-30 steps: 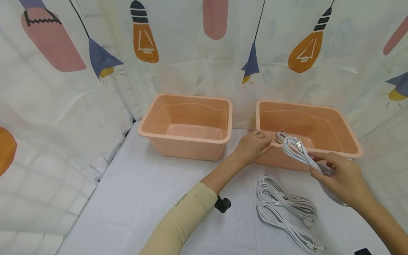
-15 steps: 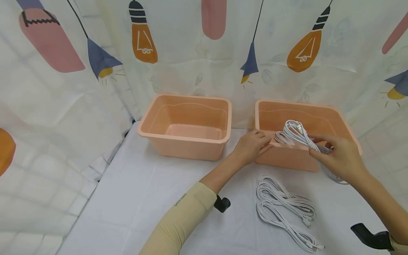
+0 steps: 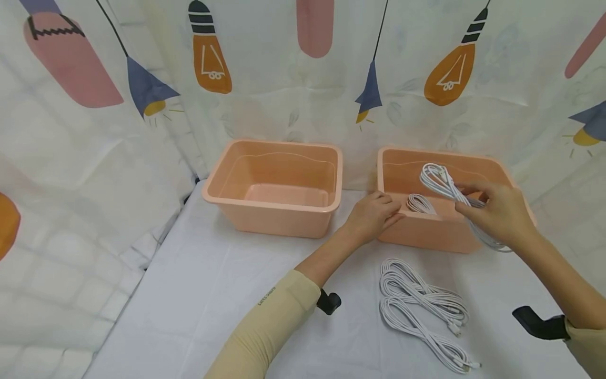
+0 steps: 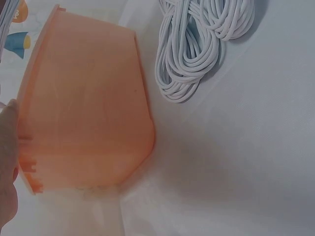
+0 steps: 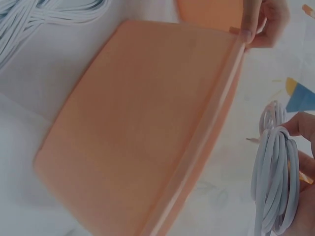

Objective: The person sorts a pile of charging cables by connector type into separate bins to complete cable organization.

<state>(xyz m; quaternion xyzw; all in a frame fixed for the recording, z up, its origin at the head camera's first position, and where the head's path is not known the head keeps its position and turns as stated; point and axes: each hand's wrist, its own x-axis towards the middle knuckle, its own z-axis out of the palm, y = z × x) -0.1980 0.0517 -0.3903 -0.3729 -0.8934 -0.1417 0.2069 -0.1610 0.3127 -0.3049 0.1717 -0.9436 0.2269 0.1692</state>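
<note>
My right hand (image 3: pixel 497 213) grips a looped bundle of white cable (image 3: pixel 440 181) over the front rim of the right peach plastic bin (image 3: pixel 426 234). One end of the bundle reaches over the bin's inside; the other hangs outside, beyond the rim. In the right wrist view, its grey-white loops (image 5: pixel 275 182) show beside the fingers. My left hand (image 3: pixel 374 216) holds that bin's front left corner, thumb and fingers curled over the rim. Inside the bin, another cable coil (image 3: pixel 419 204) is partly hidden by the front wall.
Two more white cable bundles (image 3: pixel 421 295) lie side by side on the white-covered table (image 3: pixel 227 300), in front of the right bin. A second peach bin (image 3: pixel 279 223), bare inside, stands to the left. A patterned curtain (image 3: pixel 293 105) hangs right behind both bins.
My right hand has lifted the cable bundle up and forward, from the front of the right bin to over its rim. My left hand keeps its hold on the corner.
</note>
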